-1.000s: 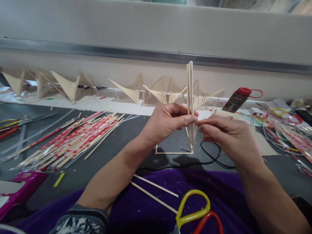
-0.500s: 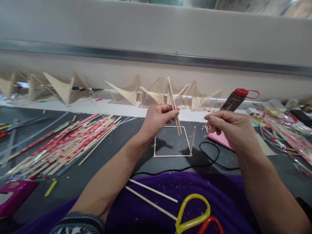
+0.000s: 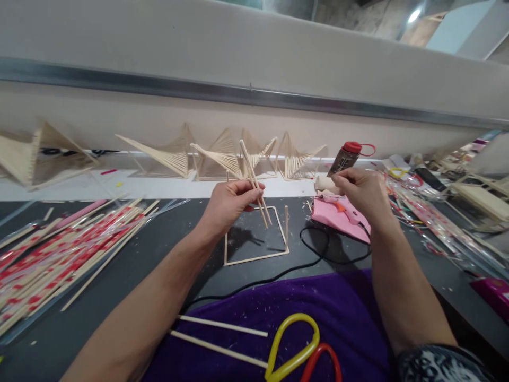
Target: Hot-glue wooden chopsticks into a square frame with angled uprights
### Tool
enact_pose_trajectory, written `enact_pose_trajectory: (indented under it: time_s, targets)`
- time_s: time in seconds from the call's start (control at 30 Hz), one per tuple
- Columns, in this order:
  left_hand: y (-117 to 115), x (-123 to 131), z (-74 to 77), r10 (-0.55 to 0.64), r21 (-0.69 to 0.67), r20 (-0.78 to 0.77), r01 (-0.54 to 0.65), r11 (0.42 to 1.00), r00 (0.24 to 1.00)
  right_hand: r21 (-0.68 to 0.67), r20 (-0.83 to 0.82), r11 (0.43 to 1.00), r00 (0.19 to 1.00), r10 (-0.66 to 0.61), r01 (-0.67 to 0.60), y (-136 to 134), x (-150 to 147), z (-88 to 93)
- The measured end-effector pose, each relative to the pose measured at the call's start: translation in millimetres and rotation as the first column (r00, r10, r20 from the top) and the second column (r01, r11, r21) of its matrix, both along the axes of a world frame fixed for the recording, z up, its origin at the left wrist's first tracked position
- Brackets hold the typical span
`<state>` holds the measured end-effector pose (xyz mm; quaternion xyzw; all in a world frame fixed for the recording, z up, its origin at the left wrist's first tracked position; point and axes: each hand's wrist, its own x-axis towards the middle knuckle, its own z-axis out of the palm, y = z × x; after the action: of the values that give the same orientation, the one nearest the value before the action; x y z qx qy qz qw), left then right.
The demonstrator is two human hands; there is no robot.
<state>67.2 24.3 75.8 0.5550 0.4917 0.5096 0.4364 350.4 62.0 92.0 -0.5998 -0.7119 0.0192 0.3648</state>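
My left hand [image 3: 226,204] is closed on a few thin wooden sticks [image 3: 254,185], pinching them tilted above a square stick frame [image 3: 254,258]. The frame lies on the dark table and has one upright stick [image 3: 286,220] at its right corner. My right hand [image 3: 360,193] is off to the right with its fingers curled. It sits over a glue gun [image 3: 338,208] that rests on a pink pad [image 3: 332,220]. I cannot make out what its fingers hold, if anything. A black cable [image 3: 318,257] runs from the pad toward me.
Finished stick models [image 3: 222,156] line the white ledge at the back. A red-capped bottle [image 3: 347,156] lies behind my right hand. Wrapped chopsticks [image 3: 59,254] are piled at the left. Two sticks [image 3: 218,335] and scissors [image 3: 294,350] lie on the purple cloth [image 3: 338,318]. Clutter fills the right side.
My hands have parted. The right hand let go of the sticks and moved right to the pink pad. The left hand lowered and tilted the sticks. The view swung right.
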Motion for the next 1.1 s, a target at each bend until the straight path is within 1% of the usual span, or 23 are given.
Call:
enact_pose_trajectory:
  time_s: [0.03, 0.1, 0.2, 0.3, 0.37, 0.4, 0.47, 0.53, 0.6, 0.67, 0.73, 0.9, 1.1]
  targets:
    - [0, 0, -0.3, 0.000, 0.003, -0.010, 0.000, 1.000, 1.000, -0.022, 0.105, 0.998, 0.993, -0.060, 0.063, 6, 8, -3.5]
    - [0, 1, -1.4, 0.002, 0.010, -0.030, -0.002, 1.000, 1.000, -0.089, 0.289, 0.976, 0.943, -0.165, 0.199, 19, 25, -11.7]
    - [2, 0, -3.4, 0.001, 0.013, -0.046, 0.000, 1.000, 0.999, -0.169, 0.464, 0.915, 0.848, -0.254, 0.367, 32, 50, -23.1]
    - [5, -2, -4.6, 0.009, 0.014, -0.041, -0.009, 1.000, 0.999, -0.273, 0.557, 0.845, 0.792, -0.251, 0.459, 39, 72, -31.5]
    - [6, -3, -4.8, 0.024, 0.021, -0.035, -0.023, 1.000, 0.999, -0.366, 0.590, 0.792, 0.780, -0.209, 0.489, 44, 82, -36.7]
    - [7, -3, -4.7, 0.029, 0.025, -0.033, -0.028, 0.999, 0.999, -0.418, 0.590, 0.768, 0.788, -0.176, 0.485, 46, 87, -39.7]
    - [7, -3, -4.4, 0.030, 0.026, -0.031, -0.029, 0.999, 0.999, -0.523, 0.547, 0.728, 0.829, -0.111, 0.443, 50, 94, -46.3]
    - [7, -3, -3.7, 0.024, 0.018, -0.032, -0.024, 1.000, 0.999, -0.615, 0.452, 0.690, 0.888, -0.088, 0.382, 54, 99, -53.0]
    - [7, -3, -3.0, 0.018, 0.012, -0.036, -0.018, 1.000, 0.999, -0.678, 0.323, 0.662, 0.938, -0.122, 0.320, 56, 103, -58.5]
    - [6, -2, -2.5, 0.010, 0.012, -0.040, -0.009, 1.000, 0.999, -0.715, 0.208, 0.647, 0.964, -0.165, 0.265, 55, 106, -61.8]
    - [6, -2, -2.4, 0.004, 0.012, -0.046, -0.004, 1.000, 0.999, -0.742, 0.128, 0.635, 0.975, -0.180, 0.215, 51, 108, -63.1]
    - [6, -2, -3.9, 0.005, 0.018, -0.069, -0.004, 1.000, 0.998, -0.784, -0.001, 0.609, 0.981, -0.196, 0.121, 41, 115, -64.5]
    - [7, -1, -5.1, -0.004, 0.013, -0.075, 0.005, 1.000, 0.997, -0.787, -0.137, 0.615, 0.959, -0.247, 0.046, 40, 123, -73.9]
